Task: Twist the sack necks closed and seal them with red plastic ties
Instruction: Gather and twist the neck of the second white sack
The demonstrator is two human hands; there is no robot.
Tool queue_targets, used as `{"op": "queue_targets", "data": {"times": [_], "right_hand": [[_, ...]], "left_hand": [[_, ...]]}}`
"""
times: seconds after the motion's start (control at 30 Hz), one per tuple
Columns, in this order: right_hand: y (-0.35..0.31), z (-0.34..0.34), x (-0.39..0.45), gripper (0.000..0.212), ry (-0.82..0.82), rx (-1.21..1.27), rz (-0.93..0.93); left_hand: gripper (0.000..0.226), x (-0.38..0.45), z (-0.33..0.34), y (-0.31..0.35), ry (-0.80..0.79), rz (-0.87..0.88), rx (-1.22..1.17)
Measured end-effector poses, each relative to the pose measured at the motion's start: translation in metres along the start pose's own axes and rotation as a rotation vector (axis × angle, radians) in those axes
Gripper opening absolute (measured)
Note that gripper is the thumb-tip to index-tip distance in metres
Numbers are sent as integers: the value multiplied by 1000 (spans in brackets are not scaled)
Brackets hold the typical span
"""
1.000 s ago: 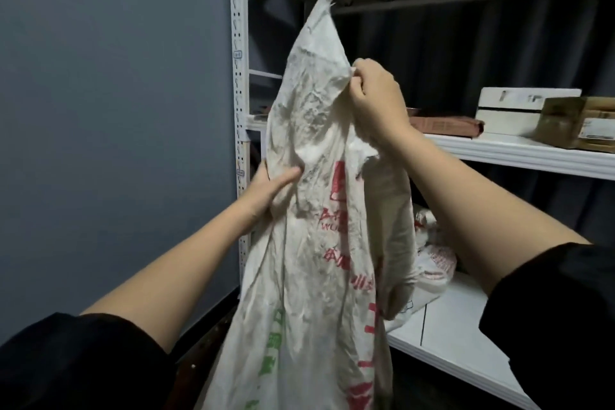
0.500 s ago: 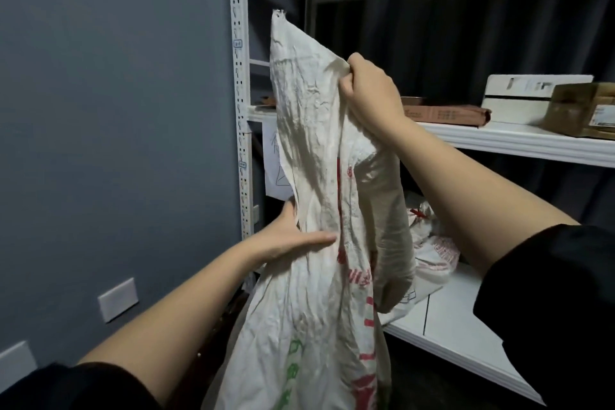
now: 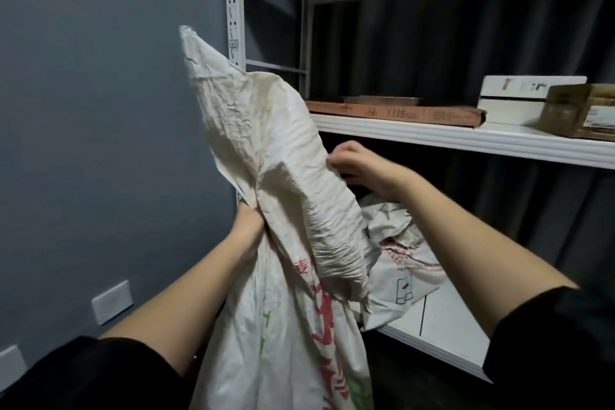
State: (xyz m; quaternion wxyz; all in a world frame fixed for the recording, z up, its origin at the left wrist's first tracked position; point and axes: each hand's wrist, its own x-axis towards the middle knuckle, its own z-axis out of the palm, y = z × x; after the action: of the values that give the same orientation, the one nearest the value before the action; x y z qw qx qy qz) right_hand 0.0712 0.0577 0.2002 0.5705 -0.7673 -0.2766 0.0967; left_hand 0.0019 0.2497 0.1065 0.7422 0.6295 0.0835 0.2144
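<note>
Grey-blue wall fills the left of the head view, with a white metal shelving rack against dark curtains on the right; on its upper shelf lie a flat brown cardboard carton, a white box and a brown box; on the lower shelf rests a second crumpled white sack with red print. In front hangs the creased white woven sack with red and green print, its upper part flopping over to the right. The left hand holds the sack where the cloth is gathered, though most of its fingers are hidden behind the fabric, so the grip looks closed on the neck rather than plainly shown; the right hand sits just beside the sack's right edge, fingers loosely curled, and whether it pinches the cloth I cannot tell. No red plastic tie is visible; judging from this, the neck is only gathered, with twisting and sealing still to do.
</note>
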Motion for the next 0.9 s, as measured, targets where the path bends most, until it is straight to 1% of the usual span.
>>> {"op": "queue_targets", "data": {"times": [0.07, 0.13, 0.17, 0.23, 0.27, 0.3, 0.33, 0.37, 0.4, 0.43, 0.47, 0.5, 0.53, 0.6, 0.63, 0.67, 0.7, 0.73, 0.77, 0.83, 0.9], "right_hand": [[13, 11, 0, 9, -10, 22, 28], [20, 20, 1, 19, 26, -5, 29], [23, 23, 1, 27, 18, -42, 12], [25, 26, 1, 50, -108, -139, -15], [26, 27, 0, 55, -190, -221, -12], [26, 29, 0, 53, -239, -311, -6], [25, 30, 0, 48, -225, -383, -17], [23, 32, -2, 40, -187, -403, -43], [23, 34, 1, 31, -135, -357, -62], [21, 36, 2, 23, -70, -260, -65], [20, 35, 6, 17, 21, -152, -70], [21, 31, 10, 15, 151, -83, -85], [19, 23, 16, 14, 303, -89, -115], [11, 3, 21, 14, 586, -250, -186], [5, -7, 18, 11, 699, -334, -218], [-1, -14, 15, 6, 759, -390, -252], [-6, -19, 11, 9, 783, -444, -296], [-10, -20, 9, 16, 774, -520, -328], [-13, -18, 6, 18, 722, -583, -365], [-12, -9, 1, 18, 559, -591, -477], [-4, -4, -3, 25, 426, -566, -576]], "left_hand": [[24, 1, -3, -1, -7, -73, -71], [32, 0, -4, -2, 18, -132, -127], [34, 1, -5, -4, 32, -144, -152], [34, 2, -6, -4, 41, -158, -178], [34, 5, -7, -6, 40, -159, -192], [33, 6, -8, -6, 33, -162, -203], [33, 6, -9, -7, 12, -162, -196], [34, 4, -9, -5, -8, -166, -190], [34, 4, -9, -5, -23, -165, -186], [34, 3, -9, -4, -40, -166, -181], [32, 4, -9, -4, -42, -153, -176], [30, 4, -11, -2, -29, -135, -169], [29, 8, -14, -3, 2, -109, -168], [26, 13, -21, -2, 79, -63, -126], [26, 13, -23, -1, 114, -46, -80], [28, 14, -23, -2, 144, -25, -33], [29, 14, -23, -2, 162, -15, 19], [32, 19, -23, -7, 187, -11, 61], [36, 23, -23, -10, 213, -27, 88], [38, 40, -24, -23, 265, -90, 60], [31, 46, -22, -24, 325, -166, -32]]}}
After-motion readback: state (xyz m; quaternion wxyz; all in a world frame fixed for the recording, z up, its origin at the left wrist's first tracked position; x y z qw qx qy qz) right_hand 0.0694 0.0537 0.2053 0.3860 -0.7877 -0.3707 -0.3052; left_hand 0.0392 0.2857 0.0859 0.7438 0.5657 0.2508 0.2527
